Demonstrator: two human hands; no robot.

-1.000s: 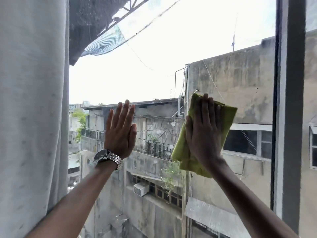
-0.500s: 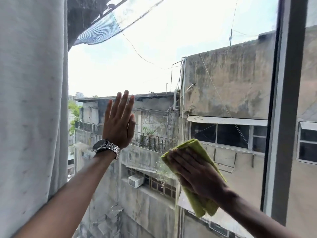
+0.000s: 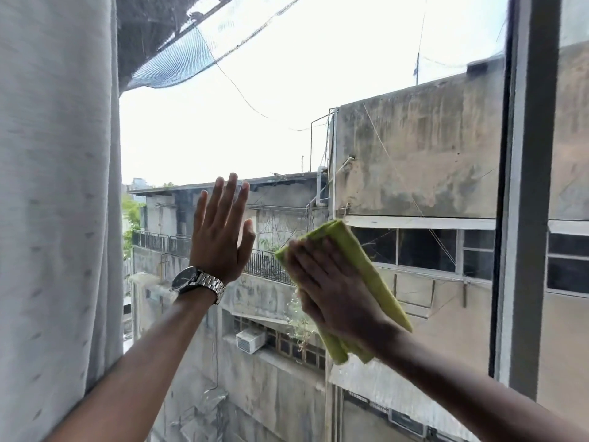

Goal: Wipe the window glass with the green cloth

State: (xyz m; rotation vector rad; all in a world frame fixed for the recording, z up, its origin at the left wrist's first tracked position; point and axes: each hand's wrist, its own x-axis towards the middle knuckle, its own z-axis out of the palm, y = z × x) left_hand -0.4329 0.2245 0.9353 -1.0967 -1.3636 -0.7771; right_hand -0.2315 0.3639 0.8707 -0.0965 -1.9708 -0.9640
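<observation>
Window glass (image 3: 318, 122) fills most of the view, and both bare hands are lifted against it. The right hand (image 3: 331, 291) is the working grip: its palm and spread fingers lie flat over the green cloth (image 3: 360, 260) and press it on the pane, so it is grasping the cloth by pressure and not by a closed fist. The cloth is folded; one corner comes out above the fingertips and the other end hangs out below the wrist. The left hand (image 3: 220, 237) is released, with its fingers straight and pointing up, the palm turned to the glass just to the left of the cloth, apart from it; I cannot tell if this palm really touches the pane. A metal wristwatch (image 3: 197, 280) sits on the left wrist. Further to the left of this hand hangs a pale curtain (image 3: 57, 218). To the right of the cloth hand, well apart, stands the grey window frame (image 3: 529, 202).
</observation>
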